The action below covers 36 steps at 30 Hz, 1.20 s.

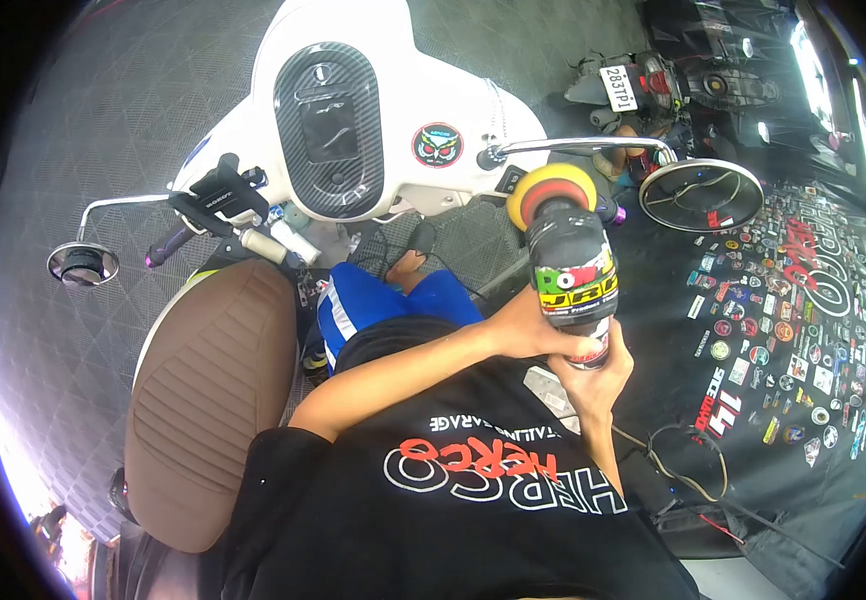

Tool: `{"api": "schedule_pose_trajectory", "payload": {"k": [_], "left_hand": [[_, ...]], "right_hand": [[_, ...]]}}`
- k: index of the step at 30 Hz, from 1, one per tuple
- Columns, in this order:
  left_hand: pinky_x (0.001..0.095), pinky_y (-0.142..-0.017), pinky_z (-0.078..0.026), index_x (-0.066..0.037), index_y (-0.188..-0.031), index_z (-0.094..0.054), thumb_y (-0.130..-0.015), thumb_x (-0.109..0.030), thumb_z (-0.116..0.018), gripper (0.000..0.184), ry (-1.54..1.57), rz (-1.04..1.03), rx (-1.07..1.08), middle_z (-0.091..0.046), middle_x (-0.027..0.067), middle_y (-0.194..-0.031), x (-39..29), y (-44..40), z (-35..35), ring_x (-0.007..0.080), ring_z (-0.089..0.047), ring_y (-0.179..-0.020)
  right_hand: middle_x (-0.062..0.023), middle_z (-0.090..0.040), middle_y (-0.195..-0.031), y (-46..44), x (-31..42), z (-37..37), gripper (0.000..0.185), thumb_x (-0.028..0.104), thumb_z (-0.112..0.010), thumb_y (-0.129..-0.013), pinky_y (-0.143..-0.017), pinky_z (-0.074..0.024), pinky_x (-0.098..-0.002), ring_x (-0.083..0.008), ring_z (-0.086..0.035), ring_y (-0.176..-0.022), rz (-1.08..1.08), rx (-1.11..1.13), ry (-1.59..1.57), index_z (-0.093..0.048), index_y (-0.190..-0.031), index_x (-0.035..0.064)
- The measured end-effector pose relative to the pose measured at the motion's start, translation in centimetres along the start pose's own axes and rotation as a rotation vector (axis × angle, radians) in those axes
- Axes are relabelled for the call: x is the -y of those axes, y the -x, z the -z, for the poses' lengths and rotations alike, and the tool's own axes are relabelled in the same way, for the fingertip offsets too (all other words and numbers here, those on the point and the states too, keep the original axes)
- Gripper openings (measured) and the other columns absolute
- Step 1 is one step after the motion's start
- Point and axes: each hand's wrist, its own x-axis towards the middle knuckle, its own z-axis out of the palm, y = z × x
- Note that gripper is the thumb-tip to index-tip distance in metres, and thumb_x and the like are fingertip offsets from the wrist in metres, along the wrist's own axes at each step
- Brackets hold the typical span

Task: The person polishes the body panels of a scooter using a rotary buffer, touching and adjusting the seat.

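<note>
A handheld polisher (573, 265) with a stickered black body points away from me, and a yellow and red pad (551, 192) sits at its far end. My left hand (535, 325) is closed round the side of its body, partly hidden by it. Lower down, my right hand (598, 375) is wrapped round the near end. The pad is beside the right handlebar of a white scooter (423, 80); whether they touch I cannot tell. A round right mirror (701, 195) stands on a chrome stem just past the pad.
The brown ribbed seat (218, 400) lies to my left. A phone holder (221, 198) and left mirror (83, 264) are on the handlebar's left. A cable (698, 480) loops at the lower right, near a sticker-covered black sheet (753, 330). Another motorcycle (653, 85) stands behind.
</note>
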Motion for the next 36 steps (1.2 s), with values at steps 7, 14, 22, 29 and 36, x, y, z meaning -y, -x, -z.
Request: {"api": "schedule_pose_trajectory", "payload": {"k": [7,14,22,29,36], "left_hand": [[0.0346,-0.1,-0.051,-0.005,-0.129,-0.057,-0.074,-0.018,-0.089,0.065,0.01,0.064,-0.089,-0.066,0.0064,-0.12,1.2,2.3,0.0,0.0159,-0.063,-0.112],[0.0353,-0.104,-0.05,-0.003,-0.131,-0.056,-0.074,-0.012,-0.088,0.066,-0.05,0.043,-0.173,-0.066,0.0082,-0.124,2.5,4.8,1.4,0.0182,-0.064,-0.116],[0.0364,-0.103,-0.05,-0.004,-0.128,-0.056,-0.08,-0.006,-0.082,0.055,-0.039,0.066,-0.19,-0.065,0.0075,-0.121,1.2,4.6,-0.3,0.0181,-0.063,-0.116],[0.0335,-0.095,-0.053,-0.004,-0.124,-0.061,-0.077,-0.012,-0.087,0.054,-0.002,0.046,-0.147,-0.069,0.0054,-0.111,-0.2,1.8,-1.7,0.0144,-0.065,-0.106],[0.0339,-0.094,-0.053,-0.005,-0.125,-0.058,-0.076,-0.014,-0.089,0.058,0.003,-0.068,-0.09,-0.069,0.0048,-0.111,-2.0,-1.2,-1.5,0.0143,-0.065,-0.105]], "right_hand": [[-0.0191,-0.073,-0.106,1.2,-0.6,-0.7,0.069,0.013,-0.082,-0.058,-0.089,-0.0554,-0.034,-0.0256,-0.073,-0.099,-0.036,0.114,-0.089,-0.061,-0.121,-0.0068],[-0.0155,-0.072,-0.095,1.1,0.4,-2.6,0.067,0.012,-0.083,-0.058,-0.082,-0.0553,-0.0316,-0.0191,-0.072,-0.089,0.111,0.114,-0.121,-0.061,-0.119,-0.0072],[-0.0162,-0.073,-0.1,1.3,0.8,-1.3,0.064,0.015,-0.082,-0.06,-0.083,-0.0567,-0.0337,-0.0228,-0.074,-0.091,-0.02,0.151,-0.186,-0.063,-0.119,-0.0036],[-0.0149,-0.073,-0.095,1.1,-0.8,-0.3,0.067,0.012,-0.08,-0.061,-0.08,-0.0557,-0.0307,-0.0166,-0.072,-0.087,-0.05,0.096,-0.199,-0.06,-0.122,-0.0071],[-0.0158,-0.073,-0.095,-0.9,1.7,1.4,0.068,0.014,-0.082,-0.062,-0.079,-0.056,-0.031,-0.0184,-0.072,-0.087,-0.067,0.022,-0.119,-0.06,-0.123,-0.0072]]}}
